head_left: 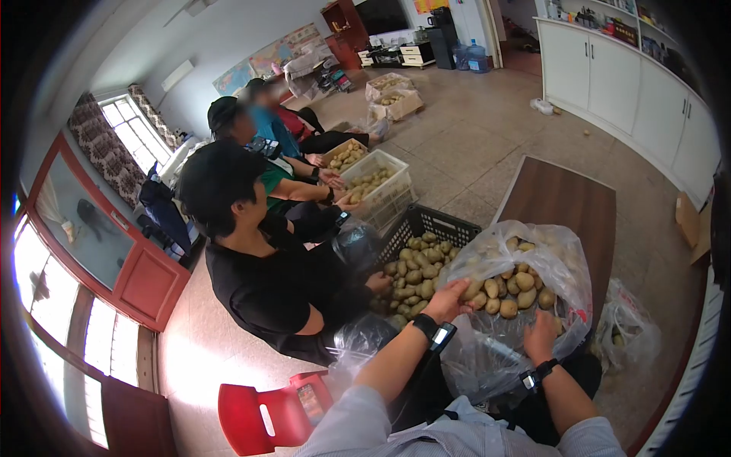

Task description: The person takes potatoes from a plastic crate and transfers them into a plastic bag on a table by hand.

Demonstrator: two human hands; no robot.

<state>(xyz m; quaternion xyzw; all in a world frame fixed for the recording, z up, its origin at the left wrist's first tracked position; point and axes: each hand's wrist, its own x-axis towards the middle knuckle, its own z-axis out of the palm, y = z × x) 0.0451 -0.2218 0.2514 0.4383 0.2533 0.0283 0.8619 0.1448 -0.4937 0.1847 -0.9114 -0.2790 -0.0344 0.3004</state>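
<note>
My left hand (pixel 448 299) is at the left edge of a clear plastic bag (pixel 567 255), its fingers bent against a potato (pixel 472 289). My right hand (pixel 541 333) is inside the near right part of the bag, below the pile of potatoes (pixel 525 282); its fingers point at the pile and what they touch is hard to see. The bag lies open towards me. To its left stands a black crate (pixel 438 222) full of potatoes (pixel 415 266). A band with a small device is on each of my wrists.
A person in black (pixel 266 266) sits left, a hand in the black crate. Other people sit beyond, by a white crate (pixel 388 199) of potatoes. A brown board (pixel 563 190) lies behind the bag. Another plastic bag (pixel 628 327) is right; a red chair (pixel 266 415) is lower left.
</note>
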